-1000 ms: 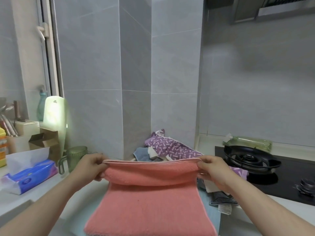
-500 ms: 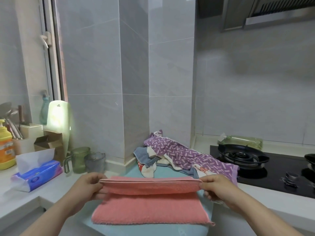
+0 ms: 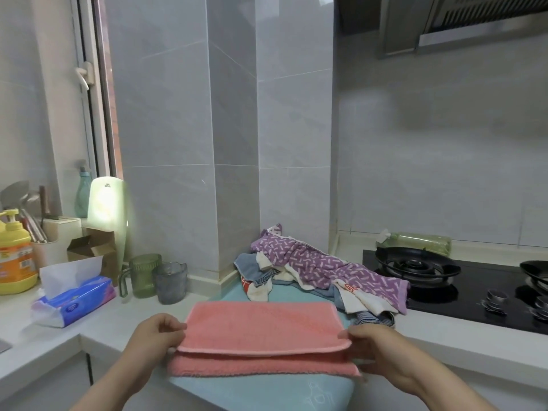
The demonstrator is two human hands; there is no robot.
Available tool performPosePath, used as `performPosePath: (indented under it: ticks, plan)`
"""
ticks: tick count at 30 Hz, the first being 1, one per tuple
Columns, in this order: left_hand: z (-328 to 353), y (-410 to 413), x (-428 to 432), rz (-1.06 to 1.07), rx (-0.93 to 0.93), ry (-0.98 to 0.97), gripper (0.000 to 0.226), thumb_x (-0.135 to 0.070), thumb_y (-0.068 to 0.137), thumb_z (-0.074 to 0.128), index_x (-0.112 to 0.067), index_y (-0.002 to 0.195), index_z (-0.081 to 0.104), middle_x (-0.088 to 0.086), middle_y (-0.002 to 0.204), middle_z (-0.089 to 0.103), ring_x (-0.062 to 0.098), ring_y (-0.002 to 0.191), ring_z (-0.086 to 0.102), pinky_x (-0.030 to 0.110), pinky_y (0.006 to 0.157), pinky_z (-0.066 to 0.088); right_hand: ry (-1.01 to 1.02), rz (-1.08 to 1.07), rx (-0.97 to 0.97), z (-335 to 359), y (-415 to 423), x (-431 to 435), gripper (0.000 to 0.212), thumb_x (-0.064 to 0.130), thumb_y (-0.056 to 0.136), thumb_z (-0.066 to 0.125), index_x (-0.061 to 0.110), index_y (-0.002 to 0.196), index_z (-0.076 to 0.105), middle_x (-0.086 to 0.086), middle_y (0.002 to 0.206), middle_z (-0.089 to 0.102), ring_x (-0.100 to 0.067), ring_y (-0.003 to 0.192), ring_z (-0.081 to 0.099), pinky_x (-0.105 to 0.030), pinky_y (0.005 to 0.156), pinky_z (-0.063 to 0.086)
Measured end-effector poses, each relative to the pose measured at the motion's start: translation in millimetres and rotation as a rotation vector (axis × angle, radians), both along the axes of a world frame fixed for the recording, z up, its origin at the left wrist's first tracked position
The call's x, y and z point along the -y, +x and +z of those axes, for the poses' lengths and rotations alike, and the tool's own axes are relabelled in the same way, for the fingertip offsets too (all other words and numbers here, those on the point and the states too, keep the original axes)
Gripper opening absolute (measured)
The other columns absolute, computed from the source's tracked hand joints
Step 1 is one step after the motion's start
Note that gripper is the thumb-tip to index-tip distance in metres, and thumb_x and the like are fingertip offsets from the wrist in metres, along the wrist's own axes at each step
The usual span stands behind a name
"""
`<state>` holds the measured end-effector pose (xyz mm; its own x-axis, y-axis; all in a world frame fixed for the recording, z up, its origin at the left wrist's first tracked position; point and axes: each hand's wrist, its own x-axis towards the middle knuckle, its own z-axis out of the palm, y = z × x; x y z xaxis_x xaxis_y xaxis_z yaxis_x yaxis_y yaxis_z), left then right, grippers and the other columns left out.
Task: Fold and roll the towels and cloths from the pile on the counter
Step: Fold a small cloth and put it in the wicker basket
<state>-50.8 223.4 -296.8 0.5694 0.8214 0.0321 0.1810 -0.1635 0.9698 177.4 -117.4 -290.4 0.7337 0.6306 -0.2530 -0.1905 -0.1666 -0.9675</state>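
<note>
Pink towel lies folded over itself on a pale teal towel at the near edge of the counter, its top layer stopping short of the layer below. Left hand pinches the top layer's left end, fingers curled. Right hand pinches the right end, thumb on top. Just beyond sits the pile, purple patterned cloth draped across it, black hob to its right.

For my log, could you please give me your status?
Left hand and right hand grip pink towel ends. Folded over, lying on teal cloth. Pile just behind.
</note>
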Motion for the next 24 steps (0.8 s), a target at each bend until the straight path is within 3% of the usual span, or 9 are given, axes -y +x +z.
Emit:
performPosePath:
  ticks: [2, 6, 10, 12, 14, 17, 20, 24]
  plan:
    - [1.1, -1.3, 5.2, -0.010, 0.011, 0.006, 0.010, 0.013, 0.082, 0.063, 0.005, 0.087, 0.064, 0.011, 0.099, 0.071, 0.030, 0.086, 0.062, 0.034, 0.070, 0.049, 0.017, -0.043, 0.004, -1.6, -1.4, 0.1, 0.020, 0.020, 0.093, 0.058, 0.006, 0.091, 0.072, -0.014, 0.087, 0.072, -0.028, 0.085, 0.065, -0.038, 0.079, 0.043]
    - [-1.5, -6.2, 9.5, -0.034, 0.042, 0.003, 0.013, 0.014, 0.082, 0.062, 0.004, 0.089, 0.066, 0.008, 0.102, 0.072, 0.025, 0.080, 0.058, 0.033, 0.069, 0.044, 0.029, -0.089, 0.039, -7.5, -7.1, -1.3, 0.004, 0.007, 0.086, 0.067, 0.004, 0.087, 0.069, -0.015, 0.076, 0.069, -0.026, 0.072, 0.060, -0.036, 0.068, 0.045]
    - [-5.0, -13.9, 14.0, -0.062, 0.031, 0.034, 0.013, 0.014, 0.082, 0.063, 0.004, 0.088, 0.067, 0.008, 0.100, 0.073, 0.024, 0.077, 0.057, 0.031, 0.065, 0.041, 0.034, -0.087, 0.055, -10.5, -11.2, 0.8, 0.005, -0.001, 0.087, 0.065, -0.003, 0.091, 0.067, -0.010, 0.060, 0.066, -0.019, 0.047, 0.058, -0.029, 0.049, 0.044]
    - [-6.8, -17.3, 14.6, -0.072, 0.032, 0.048, 0.012, 0.013, 0.082, 0.064, 0.003, 0.088, 0.068, 0.007, 0.102, 0.073, 0.024, 0.085, 0.061, 0.032, 0.069, 0.045, 0.032, -0.102, 0.066, -13.5, -10.9, 2.0, 0.010, -0.005, 0.085, 0.066, -0.003, 0.095, 0.068, -0.009, 0.061, 0.067, -0.018, 0.048, 0.060, -0.029, 0.051, 0.046]
    - [-8.6, -20.0, 14.4, -0.094, 0.023, 0.055, 0.012, 0.010, 0.083, 0.065, 0.001, 0.088, 0.069, 0.005, 0.103, 0.072, 0.024, 0.096, 0.063, 0.032, 0.075, 0.047, 0.030, -0.124, 0.097, -17.8, -9.4, 2.0, 0.015, -0.006, 0.082, 0.069, -0.001, 0.096, 0.070, -0.009, 0.067, 0.069, -0.022, 0.061, 0.060, -0.033, 0.065, 0.047]
    - [-15.1, -21.1, 12.0, -0.109, -0.004, 0.084, 0.011, 0.010, 0.081, 0.067, 0.000, 0.085, 0.070, 0.003, 0.104, 0.073, 0.024, 0.096, 0.063, 0.032, 0.076, 0.049, 0.020, -0.160, 0.142, -22.6, -9.8, 2.9, 0.016, -0.005, 0.079, 0.071, 0.003, 0.093, 0.074, -0.009, 0.074, 0.071, -0.026, 0.074, 0.056, -0.038, 0.075, 0.040]
    - [-20.2, -20.3, 13.6, -0.096, -0.027, 0.100, 0.009, 0.012, 0.080, 0.066, 0.003, 0.082, 0.067, 0.006, 0.103, 0.073, 0.028, 0.085, 0.064, 0.033, 0.071, 0.050, 0.004, -0.175, 0.174, -26.5, -12.4, 3.2, 0.014, -0.005, 0.080, 0.069, 0.005, 0.089, 0.074, -0.008, 0.075, 0.071, -0.021, 0.069, 0.059, -0.031, 0.066, 0.039]
    - [-20.4, -18.7, 13.9, -0.080, -0.036, 0.099, 0.010, 0.013, 0.080, 0.064, 0.004, 0.081, 0.067, 0.006, 0.102, 0.072, 0.030, 0.092, 0.066, 0.037, 0.075, 0.052, 0.004, -0.200, 0.126, -32.1, -13.4, 2.0, 0.013, -0.009, 0.080, 0.067, 0.001, 0.088, 0.073, -0.012, 0.068, 0.067, -0.022, 0.060, 0.053, -0.028, 0.055, 0.034]
